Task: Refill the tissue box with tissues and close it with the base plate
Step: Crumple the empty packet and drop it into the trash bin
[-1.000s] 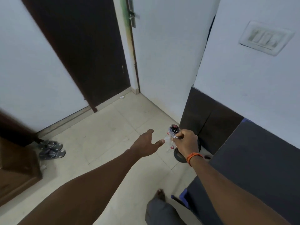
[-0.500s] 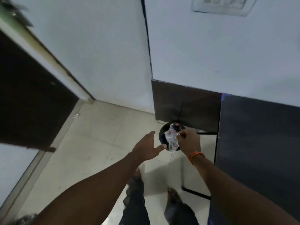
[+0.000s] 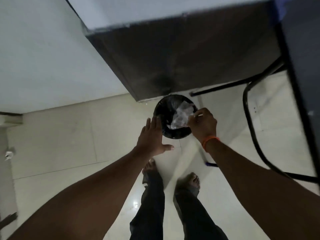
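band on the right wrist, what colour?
Orange. The wristband shows clearly in the head view, just below the right hand holding a clear wrapper.

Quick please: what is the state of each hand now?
Left hand: open, empty.
Right hand: closed, pinching a clear plastic wrapper above the black bin.

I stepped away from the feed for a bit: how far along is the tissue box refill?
Nothing of the refill shows as done: no tissue box, tissues or base plate are in view. In hand: the right hand pinches a crumpled clear plastic wrapper above the black bin on the floor, while the left hand hovers open beside it. Left: dropping the wrapper; whether the box is filled or closed cannot be told.
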